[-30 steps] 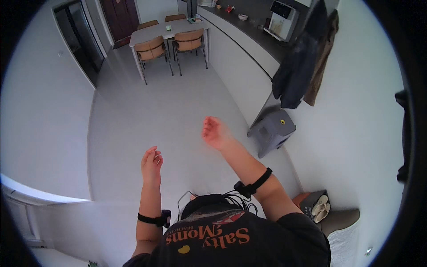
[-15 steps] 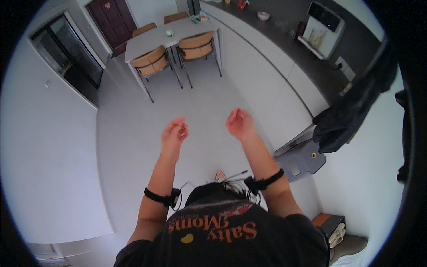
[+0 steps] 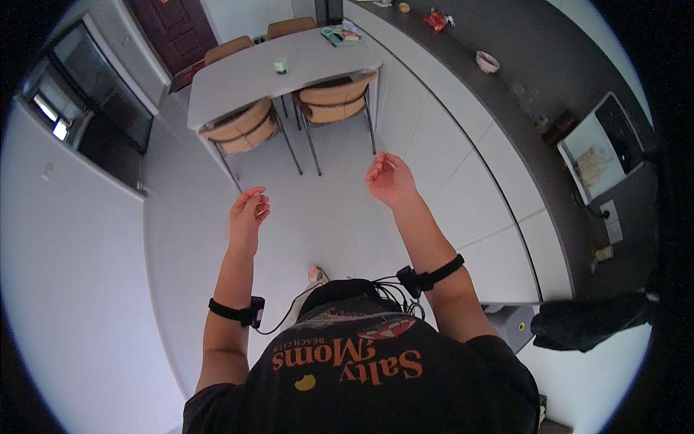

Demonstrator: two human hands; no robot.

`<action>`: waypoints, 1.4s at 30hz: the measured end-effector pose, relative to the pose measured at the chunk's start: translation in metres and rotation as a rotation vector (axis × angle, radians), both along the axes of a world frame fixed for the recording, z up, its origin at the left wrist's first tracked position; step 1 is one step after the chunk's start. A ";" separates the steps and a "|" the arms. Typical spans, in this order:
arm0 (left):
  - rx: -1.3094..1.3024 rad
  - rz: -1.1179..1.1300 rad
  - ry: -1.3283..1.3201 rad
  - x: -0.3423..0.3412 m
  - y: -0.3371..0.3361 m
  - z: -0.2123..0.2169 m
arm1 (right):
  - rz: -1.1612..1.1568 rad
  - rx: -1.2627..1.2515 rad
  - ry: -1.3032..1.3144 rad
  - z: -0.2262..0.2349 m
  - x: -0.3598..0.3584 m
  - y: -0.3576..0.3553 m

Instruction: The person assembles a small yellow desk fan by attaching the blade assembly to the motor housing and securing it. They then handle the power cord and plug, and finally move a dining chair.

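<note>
A long dark counter (image 3: 549,123) runs past the right hand (image 3: 390,179), well apart from it. A pale table (image 3: 246,76) stands beyond both hands, with two tan chairs (image 3: 289,119) tucked under it, nearer the fingertips but not touched. The left hand (image 3: 248,215) is raised beside the right. Both hang loosely half-curled, holding nothing.

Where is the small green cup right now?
In the head view, the small green cup stands on the grey table, upper left of centre, just beyond the two tan chairs and far ahead of both empty hands.
</note>
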State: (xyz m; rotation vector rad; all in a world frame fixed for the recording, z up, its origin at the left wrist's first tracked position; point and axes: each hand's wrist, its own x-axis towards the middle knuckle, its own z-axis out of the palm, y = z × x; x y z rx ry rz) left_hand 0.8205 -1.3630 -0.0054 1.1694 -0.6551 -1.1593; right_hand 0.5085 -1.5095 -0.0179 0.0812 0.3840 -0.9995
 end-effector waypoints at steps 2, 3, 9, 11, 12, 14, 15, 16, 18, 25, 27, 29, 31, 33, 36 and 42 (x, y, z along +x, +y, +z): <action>0.061 -0.019 -0.005 0.004 -0.052 -0.009 | -0.073 0.061 0.023 -0.012 -0.006 -0.039; 0.059 -0.057 0.018 0.004 -0.081 -0.012 | -0.084 0.075 0.041 -0.016 -0.011 -0.061; 0.158 -0.270 0.028 0.005 -0.209 -0.021 | -0.168 0.120 0.057 -0.049 -0.034 -0.173; 0.183 -0.309 0.000 0.009 -0.264 -0.031 | -0.150 0.046 0.080 -0.067 -0.040 -0.223; 0.200 -0.297 -0.005 0.012 -0.291 -0.036 | -0.139 0.003 0.091 -0.077 -0.043 -0.252; 0.227 -0.274 -0.011 0.015 -0.338 -0.052 | -0.143 0.019 0.223 -0.101 -0.050 -0.309; 0.257 -0.235 -0.006 0.018 -0.364 -0.061 | -0.151 0.050 0.318 -0.113 -0.052 -0.347; 0.280 -0.201 -0.006 0.019 -0.377 -0.070 | -0.160 0.083 0.410 -0.125 -0.054 -0.374; 0.359 -0.133 0.023 0.022 -0.419 -0.089 | -0.100 0.050 0.770 -0.143 -0.059 -0.449; 0.688 0.055 0.300 0.034 -0.514 -0.175 | 0.380 0.065 1.533 -0.174 -0.059 -0.592; 0.849 0.103 0.317 0.036 -0.522 -0.196 | 0.485 0.039 1.639 -0.186 -0.062 -0.593; 0.823 -0.009 0.310 0.035 -0.528 -0.212 | 0.568 -0.056 1.750 -0.200 -0.066 -0.595; 0.804 -0.038 0.366 0.030 -0.528 -0.221 | 0.655 -0.095 1.609 -0.214 -0.067 -0.594; 0.924 0.047 0.406 0.020 -0.526 -0.228 | 0.714 -0.121 1.622 -0.225 -0.071 -0.591; 0.978 0.120 0.379 0.010 -0.534 -0.240 | 0.867 -0.137 1.730 -0.235 -0.073 -0.598; 0.932 0.096 0.187 0.026 -0.528 -0.262 | 0.810 -0.252 1.765 -0.232 -0.067 -0.587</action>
